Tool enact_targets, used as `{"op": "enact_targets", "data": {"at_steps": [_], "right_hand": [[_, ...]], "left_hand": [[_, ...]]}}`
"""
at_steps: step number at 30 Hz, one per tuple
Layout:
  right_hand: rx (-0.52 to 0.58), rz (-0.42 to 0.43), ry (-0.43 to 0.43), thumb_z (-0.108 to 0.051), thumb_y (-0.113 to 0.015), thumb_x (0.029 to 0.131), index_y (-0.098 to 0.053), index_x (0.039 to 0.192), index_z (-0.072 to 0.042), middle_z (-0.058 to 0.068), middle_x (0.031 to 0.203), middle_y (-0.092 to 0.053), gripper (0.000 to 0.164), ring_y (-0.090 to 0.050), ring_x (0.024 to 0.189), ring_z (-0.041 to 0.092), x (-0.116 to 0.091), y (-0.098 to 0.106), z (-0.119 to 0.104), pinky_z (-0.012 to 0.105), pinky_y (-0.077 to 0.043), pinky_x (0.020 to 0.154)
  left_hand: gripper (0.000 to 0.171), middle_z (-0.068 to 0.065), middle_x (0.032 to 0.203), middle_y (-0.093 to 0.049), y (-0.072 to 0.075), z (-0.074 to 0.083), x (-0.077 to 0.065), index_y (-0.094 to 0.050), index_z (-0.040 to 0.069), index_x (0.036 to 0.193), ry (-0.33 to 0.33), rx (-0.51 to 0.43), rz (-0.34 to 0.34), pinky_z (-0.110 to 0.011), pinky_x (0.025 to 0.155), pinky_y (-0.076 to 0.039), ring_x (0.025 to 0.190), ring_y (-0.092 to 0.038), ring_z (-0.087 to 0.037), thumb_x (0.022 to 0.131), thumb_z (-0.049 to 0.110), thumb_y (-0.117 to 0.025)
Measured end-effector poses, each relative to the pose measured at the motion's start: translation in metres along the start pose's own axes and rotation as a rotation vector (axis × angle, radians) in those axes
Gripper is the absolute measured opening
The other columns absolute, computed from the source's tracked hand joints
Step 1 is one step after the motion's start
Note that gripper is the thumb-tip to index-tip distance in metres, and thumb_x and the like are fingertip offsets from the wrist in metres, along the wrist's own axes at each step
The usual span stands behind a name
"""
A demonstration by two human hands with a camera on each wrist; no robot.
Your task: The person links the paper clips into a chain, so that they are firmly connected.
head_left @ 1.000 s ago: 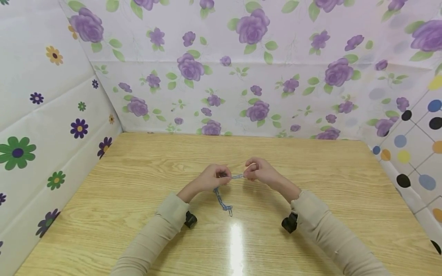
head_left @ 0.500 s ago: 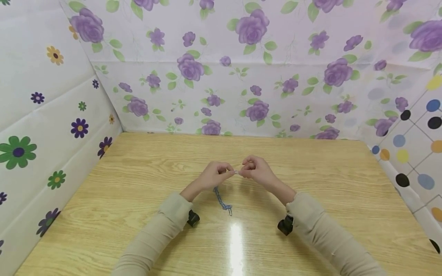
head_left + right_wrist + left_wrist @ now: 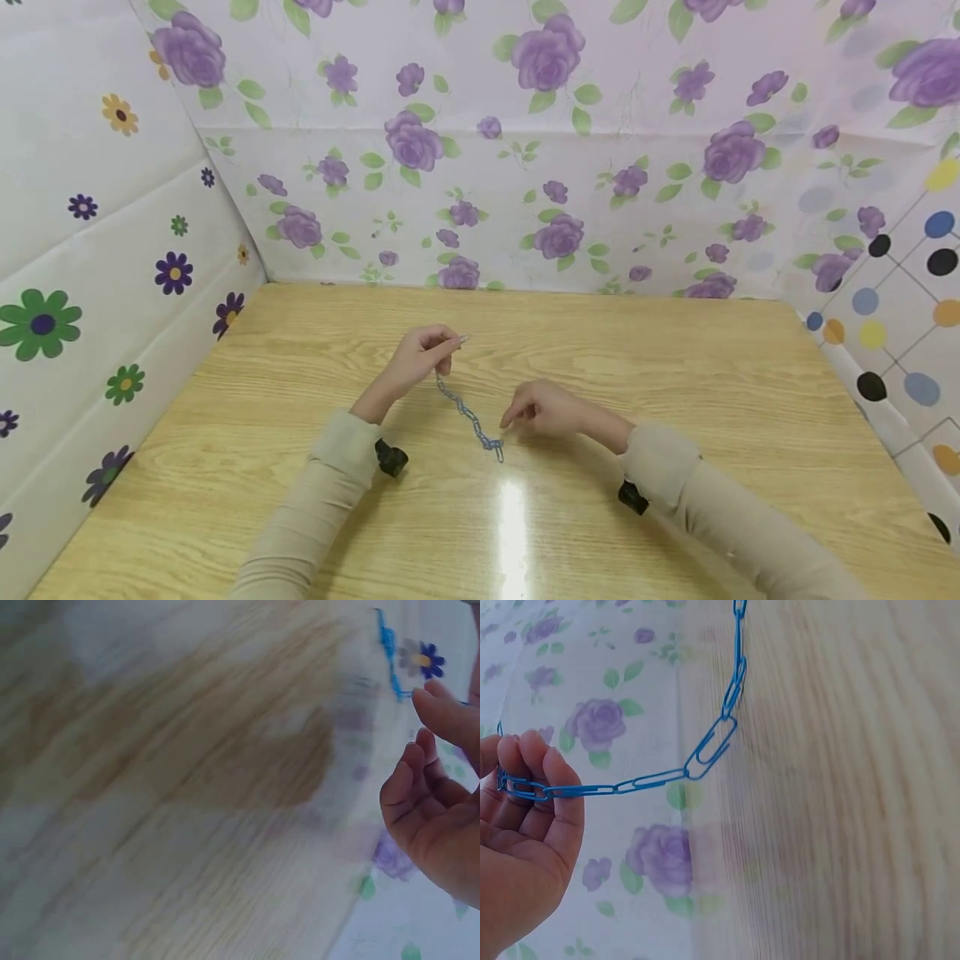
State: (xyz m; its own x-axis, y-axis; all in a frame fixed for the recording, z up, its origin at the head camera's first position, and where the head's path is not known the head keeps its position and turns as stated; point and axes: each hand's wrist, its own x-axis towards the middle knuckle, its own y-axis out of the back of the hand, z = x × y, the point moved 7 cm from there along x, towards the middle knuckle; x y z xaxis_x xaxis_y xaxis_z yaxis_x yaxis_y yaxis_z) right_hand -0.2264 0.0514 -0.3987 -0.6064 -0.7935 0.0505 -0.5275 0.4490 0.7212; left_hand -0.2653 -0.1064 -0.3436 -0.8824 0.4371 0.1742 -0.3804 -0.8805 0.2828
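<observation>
My left hand [image 3: 414, 360] pinches one end of a chain of linked blue paper clips [image 3: 476, 423] between thumb and fingers. A clip tip sticks out past the fingertips. From under this hand the chain runs down to the right, its lower end bunched on the table. In the left wrist view, several clips [image 3: 585, 790] stretch away from the curled fingers. My right hand [image 3: 547, 408] is just right of the chain's lower end, index finger pointing toward it and the other fingers loosely bent, with nothing held. The right wrist view shows that hand [image 3: 439, 817] at the right edge.
The wooden table [image 3: 675, 358] bears the chain. Floral cloth [image 3: 495, 192] stands along the back, with patterned sheets at the left [image 3: 142, 250] and right [image 3: 900, 350]. A black camera sits on each wrist, the left one [image 3: 392, 458] close above the table.
The hands have parted. My left hand has moved left and away from me with the chain end, drawing more chain out. My right hand has released its end and come nearer.
</observation>
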Motion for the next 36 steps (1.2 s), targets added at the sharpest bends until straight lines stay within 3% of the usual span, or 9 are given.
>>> {"op": "enact_targets", "data": {"at_steps": [4,7,14,18,23,25,28,32,36], "right_hand": [[-0.066,-0.098,0.047,0.002,-0.070,0.075,-0.074,0.091,-0.008,-0.003,0.078,-0.051,0.020,-0.040,0.067,0.005,0.006,-0.014,0.000,0.018,-0.040,0.061],[-0.106,-0.135,0.074,0.000,-0.070,0.076,-0.074,0.091,-0.009,-0.005,0.080,-0.051,0.018,-0.042,0.072,0.004,0.010,-0.021,-0.003,0.017,-0.043,0.066],[-0.137,-0.147,0.066,-0.007,-0.074,0.074,-0.074,0.087,-0.010,-0.007,0.079,-0.051,0.013,-0.045,0.074,0.002,0.015,-0.026,-0.005,0.017,-0.042,0.069],[-0.160,-0.131,0.084,-0.009,-0.074,0.073,-0.074,0.083,-0.012,-0.009,0.078,-0.052,0.010,-0.045,0.073,0.002,0.016,-0.027,-0.005,0.017,-0.042,0.068],[-0.177,-0.133,0.118,-0.011,-0.074,0.074,-0.072,0.077,-0.013,-0.010,0.077,-0.053,0.005,-0.046,0.072,0.002,0.014,-0.031,-0.007,0.017,-0.041,0.067],[-0.137,-0.129,0.127,-0.010,-0.074,0.074,-0.071,0.076,-0.012,-0.010,0.078,-0.054,0.004,-0.048,0.072,0.001,0.013,-0.031,-0.007,0.017,-0.043,0.067],[-0.019,-0.081,0.138,-0.008,-0.072,0.076,-0.071,0.077,-0.011,-0.008,0.079,-0.058,0.003,-0.051,0.071,0.003,0.010,-0.025,-0.007,0.020,-0.045,0.064],[0.153,0.021,0.118,-0.007,-0.069,0.079,-0.070,0.079,-0.008,-0.001,0.080,-0.063,0.001,-0.054,0.069,0.008,0.005,-0.007,-0.008,0.025,-0.046,0.059],[0.246,0.113,0.060,-0.009,-0.066,0.083,-0.069,0.083,-0.004,0.005,0.083,-0.066,0.005,-0.057,0.071,0.014,-0.003,0.012,-0.009,0.031,-0.048,0.061]], "left_hand": [[0.015,-0.028,0.065,-0.052,0.009,-0.004,-0.002,-0.060,-0.006,0.088,0.030,-0.035,0.016,-0.042,0.059,-0.050,0.058,-0.053,-0.035,0.093,0.004,-0.049],[0.015,-0.029,0.066,-0.053,0.014,-0.007,-0.004,-0.060,-0.005,0.086,0.055,-0.038,0.015,-0.042,0.060,-0.050,0.060,-0.053,-0.037,0.093,0.003,-0.049],[0.016,-0.029,0.066,-0.054,0.019,-0.014,-0.005,-0.060,-0.004,0.084,0.104,-0.023,0.018,-0.048,0.063,-0.049,0.061,-0.055,-0.035,0.093,0.004,-0.050],[0.016,-0.025,0.065,-0.055,0.021,-0.016,-0.003,-0.061,-0.004,0.085,0.112,-0.020,0.024,-0.043,0.062,-0.050,0.060,-0.056,-0.029,0.093,0.005,-0.050],[0.015,-0.027,0.067,-0.055,0.020,-0.016,-0.004,-0.061,-0.005,0.087,0.107,-0.018,0.023,-0.046,0.065,-0.050,0.059,-0.057,-0.025,0.093,0.005,-0.051],[0.015,-0.028,0.067,-0.054,0.019,-0.014,-0.005,-0.061,-0.006,0.087,0.099,-0.016,0.024,-0.051,0.067,-0.048,0.060,-0.057,-0.028,0.093,0.004,-0.051],[0.015,-0.026,0.067,-0.055,0.018,-0.008,-0.006,-0.061,-0.006,0.088,0.077,-0.003,0.025,-0.046,0.066,-0.050,0.062,-0.057,-0.030,0.092,0.004,-0.051],[0.016,-0.026,0.067,-0.056,0.012,0.004,-0.007,-0.062,-0.006,0.089,0.043,0.027,0.005,-0.036,0.064,-0.051,0.059,-0.057,-0.020,0.092,0.006,-0.052],[0.017,-0.029,0.068,-0.055,0.003,0.019,-0.008,-0.062,-0.007,0.088,0.012,0.039,-0.022,-0.036,0.065,-0.050,0.057,-0.055,-0.012,0.092,0.005,-0.051]]}}
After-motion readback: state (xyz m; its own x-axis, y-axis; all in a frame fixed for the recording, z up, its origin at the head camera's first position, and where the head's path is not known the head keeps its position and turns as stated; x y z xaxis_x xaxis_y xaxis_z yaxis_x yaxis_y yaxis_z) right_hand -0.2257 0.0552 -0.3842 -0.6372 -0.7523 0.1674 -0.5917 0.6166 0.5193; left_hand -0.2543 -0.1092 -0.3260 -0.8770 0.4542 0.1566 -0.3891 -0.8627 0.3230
